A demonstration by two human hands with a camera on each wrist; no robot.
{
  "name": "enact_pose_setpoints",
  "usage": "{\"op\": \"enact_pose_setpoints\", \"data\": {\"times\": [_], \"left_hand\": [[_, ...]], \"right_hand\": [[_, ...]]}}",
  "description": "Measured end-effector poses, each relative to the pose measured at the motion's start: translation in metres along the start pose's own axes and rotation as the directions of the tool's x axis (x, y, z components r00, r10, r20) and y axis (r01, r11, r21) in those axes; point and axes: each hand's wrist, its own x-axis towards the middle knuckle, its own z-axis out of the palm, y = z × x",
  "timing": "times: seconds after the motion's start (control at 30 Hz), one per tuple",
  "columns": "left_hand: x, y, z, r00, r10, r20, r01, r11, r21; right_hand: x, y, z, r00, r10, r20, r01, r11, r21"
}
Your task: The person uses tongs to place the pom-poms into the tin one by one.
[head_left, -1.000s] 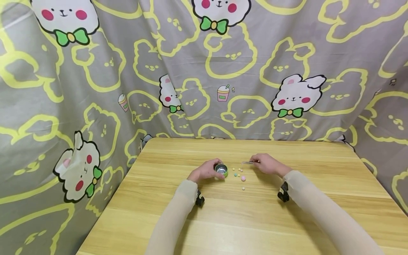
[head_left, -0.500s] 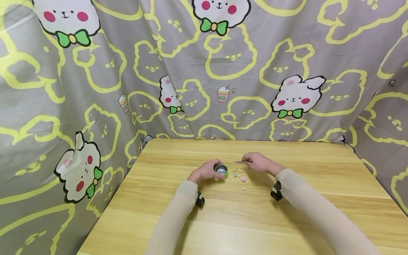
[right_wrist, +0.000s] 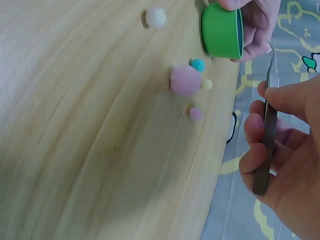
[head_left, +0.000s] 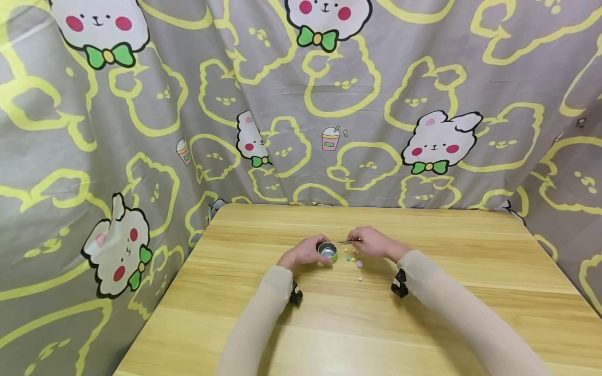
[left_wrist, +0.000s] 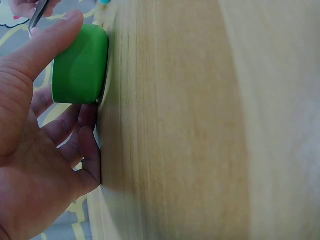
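My left hand grips a small round green tin, its thumb and fingers on either side of the wall. The tin stands upright on the table with its top uncovered and its silvery inside showing. In my right hand is a pair of metal tweezers, pinched between thumb and fingers. Their tips reach the tin's far right rim, and a tiny pinkish bit shows at them in the left wrist view. Right of the tin lie a larger pink ball, a teal ball and a pale yellow ball.
A small pink ball and a white ball also lie on the wooden table. A grey patterned curtain hangs behind the table's far edge and along its sides.
My right hand has moved left with the tweezers, bringing their tips from right of the balls over to the tin's rim. The left hand and the tin have stayed in place.
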Motion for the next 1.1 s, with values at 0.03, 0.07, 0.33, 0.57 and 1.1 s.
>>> {"op": "enact_pose_setpoints", "data": {"times": [0.03, 0.07, 0.33, 0.57, 1.1], "left_hand": [[-0.0001, 0.0002, 0.0, 1.0, 0.0, 0.0, 0.0, 1.0, 0.0], [-0.0003, 0.0003, -0.0001, 1.0, -0.001, 0.0, 0.001, 1.0, -0.002], [-0.001, -0.0006, 0.0004, 1.0, -0.002, 0.006, 0.003, 0.999, -0.034], [-0.0011, -0.0001, 0.0005, 1.0, -0.001, 0.004, 0.001, 1.0, -0.027], [-0.0006, 0.0007, 0.0004, 1.0, -0.006, 0.0, 0.006, 1.0, 0.015]], "right_hand": [[0.0004, -0.0008, 0.0007, 1.0, 0.001, 0.002, -0.001, 1.0, 0.0], [0.001, -0.0014, 0.0017, 1.0, 0.001, 0.004, -0.001, 1.0, -0.003], [0.0052, -0.0052, 0.0074, 1.0, 0.007, 0.023, -0.007, 1.0, -0.017], [0.0057, -0.0069, 0.0089, 0.999, 0.026, 0.038, -0.026, 1.0, -0.01], [0.005, -0.0051, 0.0099, 0.997, 0.057, 0.046, -0.057, 0.998, 0.006]]}}
